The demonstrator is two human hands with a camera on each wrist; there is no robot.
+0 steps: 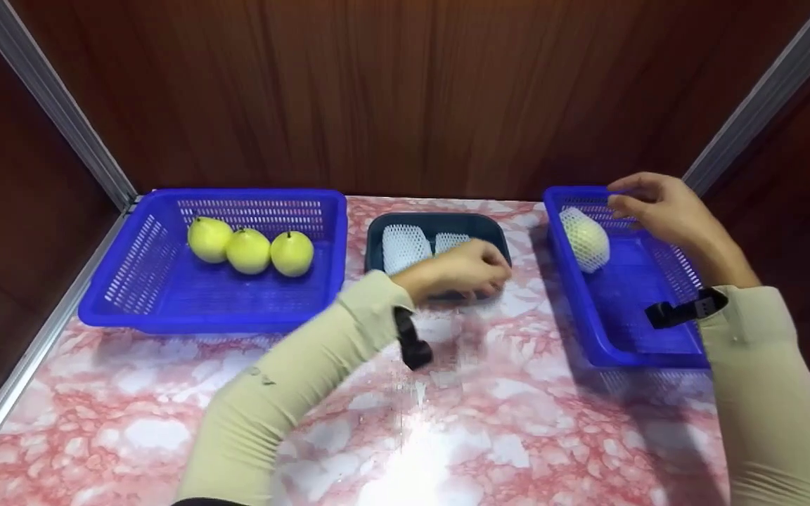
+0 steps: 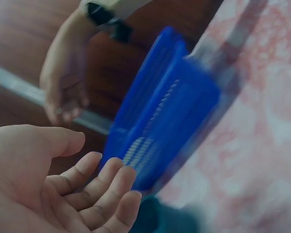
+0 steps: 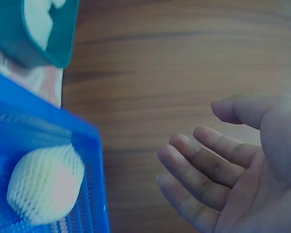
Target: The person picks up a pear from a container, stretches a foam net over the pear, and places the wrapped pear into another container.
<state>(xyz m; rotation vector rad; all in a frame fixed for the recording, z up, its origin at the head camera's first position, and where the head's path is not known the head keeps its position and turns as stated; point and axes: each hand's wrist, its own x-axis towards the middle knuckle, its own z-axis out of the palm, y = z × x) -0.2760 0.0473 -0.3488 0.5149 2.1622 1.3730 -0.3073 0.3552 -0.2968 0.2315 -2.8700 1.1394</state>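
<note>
Loosely curled and well spread from the thumb, the fingers of the left hand (image 1: 468, 268) hold nothing; they hover over the front right edge of a dark tray (image 1: 440, 219), in which white foam nets (image 1: 406, 247) lie. The head view does not settle whether that hand touches the rim. Likewise bare of any load, the right hand (image 1: 665, 211) hangs above the back right part of the right-hand blue basket (image 1: 633, 292), its fingers softly bent and the thumb held apart from them. Inside that basket a pear in a foam net (image 1: 586, 241) rests near the back, close against the left wall, with the right hand just beside it but not on it. On the far left, three yellow-green pears (image 1: 248, 251) sit side by side in a row in the left-hand blue basket (image 1: 215, 299), without nets. The tray stands between the two baskets on a red-and-white marbled worktop (image 1: 517, 414), with a dark wood panel (image 1: 412, 105) behind them. Both arms wear pale sleeves (image 1: 299, 379) and a black strap (image 1: 412, 337) at the wrist.
</note>
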